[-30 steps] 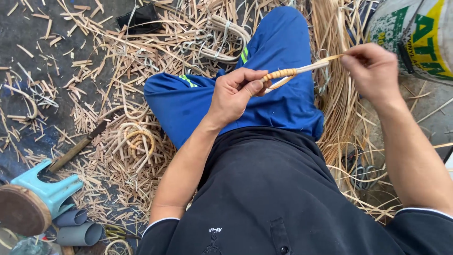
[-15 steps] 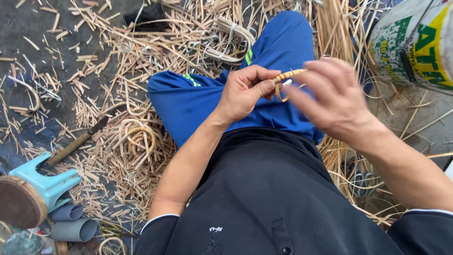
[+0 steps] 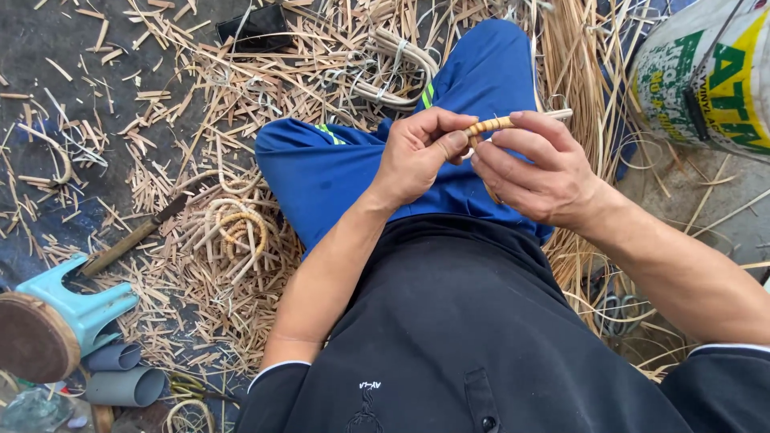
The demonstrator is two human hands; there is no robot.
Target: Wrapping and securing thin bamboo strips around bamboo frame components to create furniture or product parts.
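While pinched: wrapped cane (image 3: 491,125) between both hands.

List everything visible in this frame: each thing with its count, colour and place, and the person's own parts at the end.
wrapped rattan rod: one, tan, held over the lap between both hands
rattan offcuts: many, straw-coloured, strewn over the dark ground
long rattan strips: a bundle, pale, beside the raised knee
coiled rattan ring: one, tan, on the ground left of the lap
knife: one, dark blade and wooden handle, among the offcuts
stool: one, turquoise, tipped over at lower left
pipe pieces: two, grey, under the stool
sack: one, white with green and yellow print, top right
black pouch: one, top centre
left hand: pinching the rod
right hand: fingers on the rod
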